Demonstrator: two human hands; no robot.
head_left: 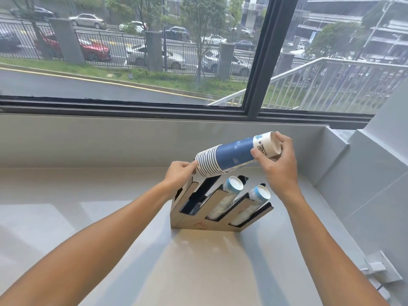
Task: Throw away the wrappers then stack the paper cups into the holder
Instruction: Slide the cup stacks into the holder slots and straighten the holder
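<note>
A stack of blue-and-white paper cups (234, 156) lies nearly level in the air, rims to the left, just above the holder. My left hand (181, 175) pinches the rim end. My right hand (278, 161) grips the white base end. The slanted holder (194, 224) stands on the counter right below. Its left slot (194, 203) is dark and shows no cups. The middle slot holds a cup stack (227, 196), and the right slot holds another cup stack (254, 203). No wrapper is in view.
The pale counter (132, 250) runs to a grey back wall (110, 140) under a wide window (132, 51). A grey tiled side wall (375, 184) closes the right side. A wall socket with a plug (379, 272) sits low on the right.
</note>
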